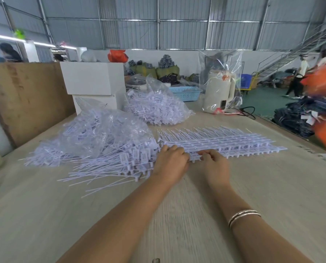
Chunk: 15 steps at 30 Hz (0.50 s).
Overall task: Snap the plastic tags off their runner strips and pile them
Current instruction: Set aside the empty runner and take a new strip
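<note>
Both hands [192, 164] – grip runner strips [224, 144] | writing – illegible

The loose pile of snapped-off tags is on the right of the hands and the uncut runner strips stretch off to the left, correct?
Reversed. The head view shows the loose pile of snapped-off tags left of the hands, and the runner strips stretching right.

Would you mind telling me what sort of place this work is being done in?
Probably a garment factory or packing workshop. The corrugated metal walls and steel staircase suggest an industrial shed, folded jeans are stacked beside the table, and bags of plastic tags sit on it.
</note>
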{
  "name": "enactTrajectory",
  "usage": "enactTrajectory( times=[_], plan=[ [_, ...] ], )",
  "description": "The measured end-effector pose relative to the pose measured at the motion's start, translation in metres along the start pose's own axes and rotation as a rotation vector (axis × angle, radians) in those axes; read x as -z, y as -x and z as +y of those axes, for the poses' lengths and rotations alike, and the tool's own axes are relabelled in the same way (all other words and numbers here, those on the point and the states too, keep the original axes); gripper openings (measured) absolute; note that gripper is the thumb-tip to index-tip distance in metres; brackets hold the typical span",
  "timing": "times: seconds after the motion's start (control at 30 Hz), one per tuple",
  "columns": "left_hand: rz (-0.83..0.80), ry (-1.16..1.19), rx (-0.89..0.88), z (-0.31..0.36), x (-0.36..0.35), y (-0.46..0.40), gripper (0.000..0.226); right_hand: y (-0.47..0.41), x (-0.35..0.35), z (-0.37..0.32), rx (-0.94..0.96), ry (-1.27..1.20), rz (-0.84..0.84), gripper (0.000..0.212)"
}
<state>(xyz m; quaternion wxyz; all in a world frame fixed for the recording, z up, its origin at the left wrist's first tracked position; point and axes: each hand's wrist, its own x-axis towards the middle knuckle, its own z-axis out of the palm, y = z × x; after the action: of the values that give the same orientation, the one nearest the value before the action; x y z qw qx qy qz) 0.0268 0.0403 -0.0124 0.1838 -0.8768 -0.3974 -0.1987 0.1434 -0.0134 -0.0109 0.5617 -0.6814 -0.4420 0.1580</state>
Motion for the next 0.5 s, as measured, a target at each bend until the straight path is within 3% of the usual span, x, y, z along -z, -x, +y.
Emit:
enactTrajectory(
  times=[0.13, 0.23, 0.37, 0.43, 0.5],
  plan=[
    [-0.076, -0.037, 0.065, 0.011, -0.005, -0.011, 0.021, -0.001, -0.002, 0.003, -0.027, 0.097, -0.114, 0.024],
    [-0.022, -0.025, 0.041, 0.01, -0.003, -0.014, 0.026, -0.002, -0.005, 0.007, 0.034, 0.348, -0.15, 0.024],
    [0.073, 0.055, 0.021, -0.002, 0.001, -0.005, 0.025, -0.001, -0.011, 0.009, 0.216, 0.546, 0.009, 0.034],
    [0.156, 0.152, 0.036, -0.008, 0.006, 0.003, 0.009, -0.003, -0.01, 0.009, 0.23, 0.586, 0.085, 0.043],
    [0.222, 0.249, 0.038, -0.013, 0.009, 0.011, 0.01, -0.006, -0.005, 0.011, 0.191, 0.695, 0.057, 0.044]
  ],
)
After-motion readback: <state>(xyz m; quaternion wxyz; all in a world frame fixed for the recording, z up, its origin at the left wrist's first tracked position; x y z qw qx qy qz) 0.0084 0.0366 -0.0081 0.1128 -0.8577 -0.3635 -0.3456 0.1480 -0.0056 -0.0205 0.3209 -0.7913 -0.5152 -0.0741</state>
